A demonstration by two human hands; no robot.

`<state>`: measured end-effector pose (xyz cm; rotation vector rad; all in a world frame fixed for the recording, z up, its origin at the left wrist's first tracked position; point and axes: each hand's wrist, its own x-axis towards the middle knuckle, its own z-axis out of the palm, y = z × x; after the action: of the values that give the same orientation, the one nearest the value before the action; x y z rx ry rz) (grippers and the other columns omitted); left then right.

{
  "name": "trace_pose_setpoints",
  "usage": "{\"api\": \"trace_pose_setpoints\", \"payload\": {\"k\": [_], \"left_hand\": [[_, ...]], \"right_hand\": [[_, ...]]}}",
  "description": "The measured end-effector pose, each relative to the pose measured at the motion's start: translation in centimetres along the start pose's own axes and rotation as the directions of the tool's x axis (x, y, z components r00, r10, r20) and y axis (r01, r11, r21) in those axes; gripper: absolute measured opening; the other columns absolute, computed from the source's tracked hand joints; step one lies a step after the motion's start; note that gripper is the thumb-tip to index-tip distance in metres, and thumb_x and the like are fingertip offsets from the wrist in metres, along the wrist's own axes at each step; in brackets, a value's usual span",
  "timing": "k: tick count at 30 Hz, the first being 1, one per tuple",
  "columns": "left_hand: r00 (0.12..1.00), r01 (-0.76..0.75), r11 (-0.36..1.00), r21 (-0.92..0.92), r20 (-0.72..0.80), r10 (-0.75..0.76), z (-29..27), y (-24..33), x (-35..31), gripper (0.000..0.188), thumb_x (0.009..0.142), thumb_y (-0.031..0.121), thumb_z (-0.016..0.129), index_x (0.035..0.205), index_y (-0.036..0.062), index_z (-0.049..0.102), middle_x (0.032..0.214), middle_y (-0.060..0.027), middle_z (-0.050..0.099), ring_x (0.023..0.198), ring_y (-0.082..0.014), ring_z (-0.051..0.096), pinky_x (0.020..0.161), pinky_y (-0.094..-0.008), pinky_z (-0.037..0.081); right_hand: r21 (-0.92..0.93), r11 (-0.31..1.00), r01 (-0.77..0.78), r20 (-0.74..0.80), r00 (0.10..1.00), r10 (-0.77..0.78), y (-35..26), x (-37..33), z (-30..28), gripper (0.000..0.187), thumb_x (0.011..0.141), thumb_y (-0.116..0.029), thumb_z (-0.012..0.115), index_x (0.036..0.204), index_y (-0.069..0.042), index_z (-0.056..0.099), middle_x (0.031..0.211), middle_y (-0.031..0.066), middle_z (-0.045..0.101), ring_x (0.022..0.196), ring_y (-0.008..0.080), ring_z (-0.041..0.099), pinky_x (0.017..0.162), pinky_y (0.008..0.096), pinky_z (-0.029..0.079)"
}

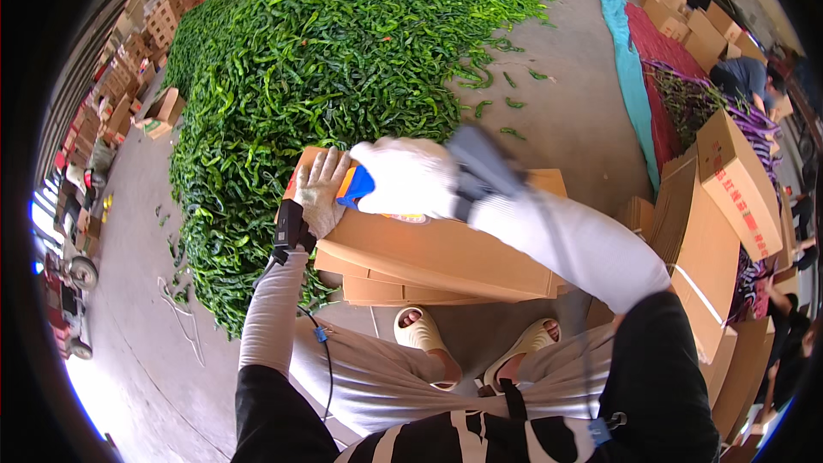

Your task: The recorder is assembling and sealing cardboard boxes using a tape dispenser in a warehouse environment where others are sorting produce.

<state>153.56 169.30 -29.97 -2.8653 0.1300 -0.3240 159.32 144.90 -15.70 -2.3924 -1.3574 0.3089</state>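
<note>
My left hand [322,193], in a pale glove, lies flat on the left end of a brown cardboard box [454,253], its fingers stretched out. Closed round a blue-and-orange tape dispenser [358,188], my white-gloved right hand [410,177] is just beside the left one, over the same box. Motion blurs the right hand and wrist, and the glove hides most of the dispenser. Under the box lie flat cardboard sheets [377,290], close in front of my feet. Beyond my hands rises a big heap of green peppers [317,51].
Several loose peppers [514,104] lie on the concrete floor right of the heap. Large cartons [739,184] stand at the right, near purple produce and a bent-over person [746,79]. At the far left is an opened carton [163,111]; a cord [182,317] lies on the floor.
</note>
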Motion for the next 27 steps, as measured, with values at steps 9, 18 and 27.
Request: {"api": "trace_pose_setpoints", "payload": {"k": [9, 18, 27], "left_hand": [[0.997, 0.012, 0.984, -0.175, 0.074, 0.001, -1.3, -1.5, -1.4, 0.059, 0.104, 0.027, 0.036, 0.158, 0.0107, 0.022, 0.163, -0.0148, 0.024, 0.150, -0.0333, 0.024, 0.122, -0.0471, 0.015], [0.991, 0.020, 0.993, -0.115, 0.130, -0.005, -1.8, -2.0, -0.9, 0.059, 0.105, 0.030, 0.035, 0.157, 0.0057, 0.022, 0.163, -0.0143, 0.025, 0.151, -0.0317, 0.021, 0.123, -0.0425, 0.014], [0.995, -0.049, 0.989, -0.138, 0.075, 0.060, -1.0, -0.9, -0.1, 0.059, 0.105, 0.028, 0.033, 0.157, 0.0033, 0.022, 0.161, -0.0164, 0.027, 0.150, -0.0342, 0.024, 0.123, -0.0439, 0.015]], "right_hand": [[0.210, 0.966, 0.152, 0.206, 0.959, -0.195, 4.1, -6.6, -1.2, 0.045, 0.083, -0.027, 0.067, 0.125, -0.016, 0.062, 0.079, 0.0170, 0.069, 0.067, 0.0314, 0.069, 0.059, 0.0462, 0.053], [-0.096, 0.948, -0.305, 0.113, 0.943, 0.315, 12.7, -32.8, -1.1, 0.065, 0.081, -0.033, 0.076, 0.142, -0.037, 0.052, 0.085, 0.0145, 0.051, 0.071, 0.0344, 0.060, 0.065, 0.0441, 0.051], [-0.054, 0.972, -0.229, -0.079, 0.971, 0.225, 20.5, -43.3, 9.8, 0.072, 0.076, -0.024, 0.083, 0.140, -0.038, 0.052, 0.085, 0.0153, 0.054, 0.071, 0.0357, 0.061, 0.063, 0.0433, 0.051]]}}
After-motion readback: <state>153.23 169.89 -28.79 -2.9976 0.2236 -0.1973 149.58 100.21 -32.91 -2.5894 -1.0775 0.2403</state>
